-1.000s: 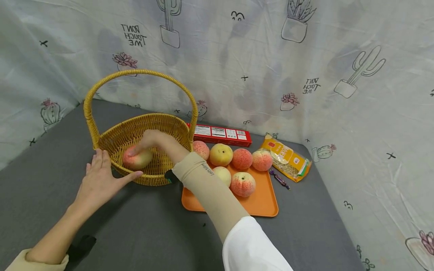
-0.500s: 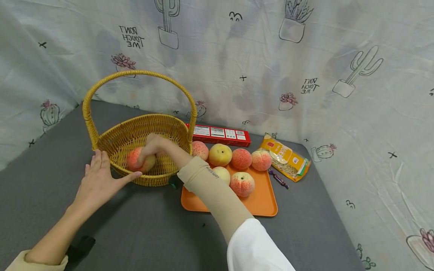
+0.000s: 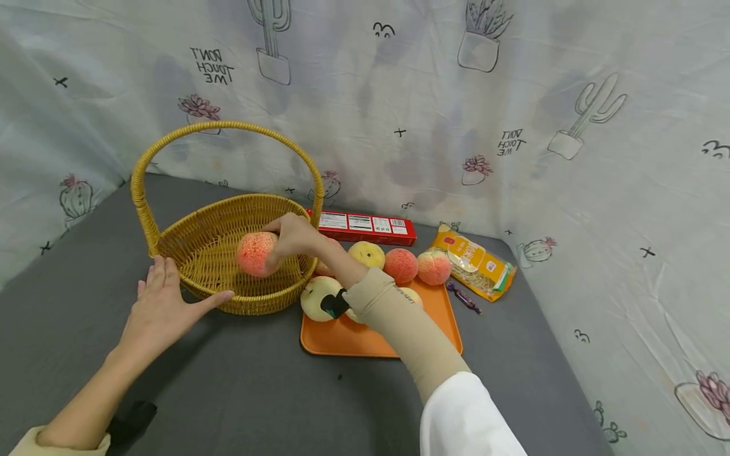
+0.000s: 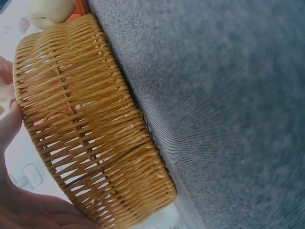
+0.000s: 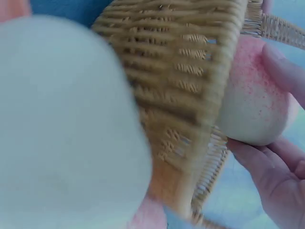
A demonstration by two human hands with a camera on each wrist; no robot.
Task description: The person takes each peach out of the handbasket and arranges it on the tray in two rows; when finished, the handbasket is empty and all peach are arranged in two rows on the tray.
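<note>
A pink and pale peach is gripped between the thumb and fingers of my right hand. It is raised at the right part of the yellow wicker basket, whose visible inside holds no other fruit. In the right wrist view the held peach shows beyond the basket's rim. My left hand rests against the basket's front left, fingers straight along the side and thumb stretched over the front rim. The left wrist view shows the basket's woven wall between thumb and fingers.
To the basket's right lies an orange tray with several peaches, partly behind my right forearm. Behind it is a red box. A yellow food packet and a purple-wrapped candy lie farther right. The basket's tall handle arches overhead.
My right hand has lifted the peach from the basket's bottom and moved it right. The left hand keeps its place on the basket. The view has shifted slightly.
</note>
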